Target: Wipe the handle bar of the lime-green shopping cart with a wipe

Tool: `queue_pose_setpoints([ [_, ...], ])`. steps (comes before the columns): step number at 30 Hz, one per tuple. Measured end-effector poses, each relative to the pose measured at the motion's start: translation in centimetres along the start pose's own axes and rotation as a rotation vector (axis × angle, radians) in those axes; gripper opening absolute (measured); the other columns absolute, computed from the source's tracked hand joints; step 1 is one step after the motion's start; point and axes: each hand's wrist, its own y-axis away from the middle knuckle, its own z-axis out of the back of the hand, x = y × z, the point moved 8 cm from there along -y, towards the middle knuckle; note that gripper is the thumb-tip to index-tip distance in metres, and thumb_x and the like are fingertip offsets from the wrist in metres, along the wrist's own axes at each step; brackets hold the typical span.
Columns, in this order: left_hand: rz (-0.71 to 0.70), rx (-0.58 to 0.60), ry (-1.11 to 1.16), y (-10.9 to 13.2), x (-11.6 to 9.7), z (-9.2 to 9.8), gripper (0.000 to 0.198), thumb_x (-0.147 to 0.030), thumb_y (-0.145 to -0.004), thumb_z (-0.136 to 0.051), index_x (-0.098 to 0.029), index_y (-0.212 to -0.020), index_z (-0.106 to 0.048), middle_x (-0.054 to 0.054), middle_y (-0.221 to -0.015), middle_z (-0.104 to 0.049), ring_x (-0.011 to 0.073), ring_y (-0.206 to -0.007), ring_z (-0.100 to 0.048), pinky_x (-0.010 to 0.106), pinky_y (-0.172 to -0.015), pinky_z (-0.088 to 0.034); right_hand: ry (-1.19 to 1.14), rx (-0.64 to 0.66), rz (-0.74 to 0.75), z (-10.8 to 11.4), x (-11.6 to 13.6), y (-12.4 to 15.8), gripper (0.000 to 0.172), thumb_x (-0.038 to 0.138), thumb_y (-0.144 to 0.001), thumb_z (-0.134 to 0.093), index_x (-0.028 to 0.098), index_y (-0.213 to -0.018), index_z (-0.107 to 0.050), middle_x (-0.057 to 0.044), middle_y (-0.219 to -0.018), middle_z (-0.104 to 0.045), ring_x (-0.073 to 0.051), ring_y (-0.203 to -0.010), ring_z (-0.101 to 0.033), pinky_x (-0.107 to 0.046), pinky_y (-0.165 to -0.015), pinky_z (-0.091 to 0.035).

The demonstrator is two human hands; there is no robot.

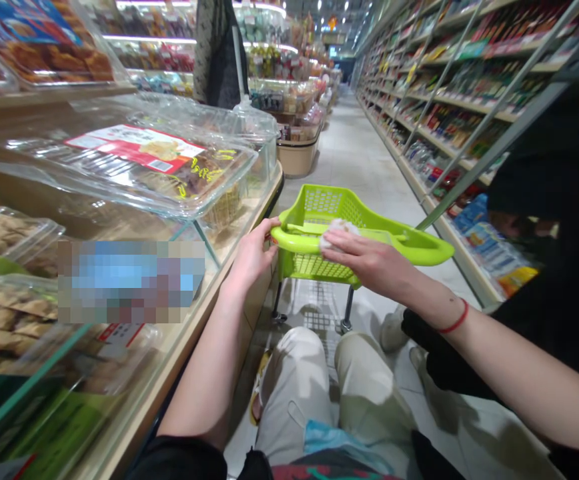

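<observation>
Left of the fingers, clear food containers are carried on a worktop, whose edge is set close beside the left hand, so little room is left there. By that hand's curled fingers, the left corner of the green cart's handle is held. Farther right, a bunched white cloth is covered by the right hand's closely set fingers and held against the handle. Ahead of the fingers, open floor is bounded rightward by shelves; nearer, the right side is blocked by a dark-clothed person.
</observation>
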Motion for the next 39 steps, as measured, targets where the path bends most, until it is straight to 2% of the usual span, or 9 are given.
queue_pose_setpoints([
  [3, -0.009, 0.011, -0.019, 0.0, -0.2, 0.0, 0.053, -0.006, -0.076, -0.058, -0.025, -0.125, -0.056, 0.004, -0.139, -0.061, 0.0215, -0.118, -0.065, 0.039, -0.104, -0.05, -0.007, -0.033, -0.116, 0.3, -1.1, 0.5, 0.035, 0.016, -0.098, -0.049, 0.025, -0.127, -0.066, -0.007, -0.144, -0.057, -0.022, -0.138, -0.048, -0.044, -0.117, -0.04],
  [6, -0.022, 0.033, -0.046, -0.1, -0.2, -0.1, 0.052, -0.007, -0.076, -0.058, -0.024, -0.125, -0.056, 0.004, -0.14, -0.06, 0.0225, -0.12, -0.063, 0.04, -0.105, -0.05, -0.023, -0.032, -0.275, -0.5, -2.6, -1.1, 0.034, 0.025, -0.099, -0.048, 0.023, -0.127, -0.067, -0.008, -0.143, -0.058, -0.023, -0.136, -0.05, -0.044, -0.118, -0.037],
  [12, -0.033, 0.051, -0.225, 0.0, -2.0, 0.6, 0.053, -0.006, -0.078, -0.059, -0.021, -0.129, -0.054, 0.009, -0.141, -0.059, 0.0241, -0.125, -0.06, 0.042, -0.108, -0.047, -0.08, 0.134, -0.529, -2.3, -6.3, -5.2, 0.035, 0.027, -0.098, -0.045, 0.019, -0.119, -0.072, -0.008, -0.127, -0.07, -0.024, -0.12, -0.063, -0.036, -0.105, -0.046],
  [16, -0.196, 0.086, -0.472, 0.8, -6.3, -1.0, 0.06, -0.027, -0.078, -0.075, -0.018, -0.133, -0.052, 0.012, -0.143, -0.056, 0.031, -0.142, -0.04, 0.055, -0.122, -0.025, -0.045, 0.215, -0.584, -2.7, -7.2, -6.2, 0.035, 0.03, -0.098, -0.044, 0.02, -0.108, -0.076, -0.008, -0.114, -0.075, -0.026, -0.106, -0.069, -0.033, -0.094, -0.05],
  [20, -0.29, 0.083, -0.553, 1.3, -8.8, -3.5, 0.05, -0.034, -0.086, -0.07, -0.015, -0.131, -0.056, 0.012, -0.132, -0.064, 0.0276, -0.131, -0.052, 0.047, -0.12, -0.03, 0.024, 0.206, -0.626, -2.7, -6.6, -5.8, 0.034, 0.03, -0.098, -0.044, 0.021, -0.109, -0.075, -0.008, -0.113, -0.076, -0.025, -0.104, -0.069, -0.032, -0.091, -0.051],
  [26, -0.258, 0.081, -0.627, 1.1, -8.5, -4.1, 0.05, -0.036, -0.085, -0.072, -0.027, -0.132, -0.059, 0.005, -0.106, -0.069, 0.0229, -0.106, -0.061, 0.042, -0.111, -0.039, 0.125, -0.087, -0.447, -1.3, -1.8, -1.8, 0.039, 0.021, -0.1, -0.038, 0.018, -0.129, -0.064, -0.012, -0.138, -0.062, -0.026, -0.132, -0.054, -0.043, -0.11, -0.043],
  [30, -0.255, 0.086, -0.633, 1.2, -8.4, -3.9, 0.046, -0.04, -0.086, -0.069, -0.032, -0.131, -0.06, 0.005, -0.106, -0.066, 0.0229, -0.105, -0.059, 0.042, -0.11, -0.037, 0.155, -0.126, -0.395, -1.5, 0.2, 0.4, 0.043, 0.017, -0.099, -0.037, 0.022, -0.136, -0.059, -0.012, -0.144, -0.056, -0.028, -0.139, -0.045, -0.05, -0.111, -0.042],
  [35, -0.229, 0.09, -0.611, 1.0, -8.2, -4.0, 0.04, -0.046, -0.088, -0.065, -0.03, -0.124, -0.064, 0.005, -0.103, -0.065, 0.0243, -0.103, -0.058, 0.045, -0.112, -0.034, 0.159, -0.061, -0.499, -1.9, -1.7, -1.8, 0.039, 0.032, -0.1, -0.042, 0.022, -0.13, -0.063, -0.013, -0.139, -0.06, -0.032, -0.134, -0.05, -0.054, -0.11, -0.04],
  [39, -0.214, 0.074, -0.588, 0.8, -8.0, -4.1, 0.035, -0.044, -0.089, -0.064, -0.03, -0.121, -0.066, 0.005, -0.1, -0.064, 0.0241, -0.102, -0.057, 0.046, -0.112, -0.033, 0.13, 0.081, -0.619, -2.0, -4.7, -4.6, 0.038, 0.032, -0.099, -0.04, 0.018, -0.116, -0.072, -0.013, -0.122, -0.071, -0.028, -0.116, -0.064, -0.041, -0.104, -0.045],
])
